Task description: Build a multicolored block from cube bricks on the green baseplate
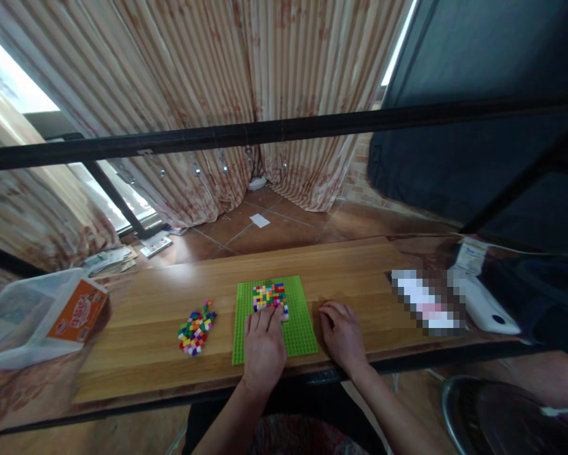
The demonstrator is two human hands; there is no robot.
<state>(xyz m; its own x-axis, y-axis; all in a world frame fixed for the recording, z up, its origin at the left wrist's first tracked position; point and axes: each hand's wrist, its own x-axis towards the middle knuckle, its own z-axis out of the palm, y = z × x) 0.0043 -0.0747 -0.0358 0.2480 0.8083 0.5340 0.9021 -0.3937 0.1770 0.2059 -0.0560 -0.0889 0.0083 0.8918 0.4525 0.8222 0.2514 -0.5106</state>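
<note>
A green studded baseplate (pixel 307 322) lies in front of me on the wooden board. On its upper middle is a patch of small multicoloured toy bricks (pixel 268 294), set close together. My left hand (pixel 265 347) is over the plate, its closed fingertips at the near edge of that patch. Whatever is under those fingertips is hidden. Just right of the plate, my right hand (pixel 344 335) rests on the board with its fingers curled in, and nothing shows in it. A loose pile of small bricks (pixel 197 328) lies to the left of the plate.
The wooden board (pixel 146 316) spans the table. At far left stands a clear plastic bin (pixel 23 316) with an orange box panel (pixel 78 309). To the right are a blurred-out flat item (pixel 426 303) and a white device (pixel 487 309). A dark rail (pixel 312 126) crosses beyond.
</note>
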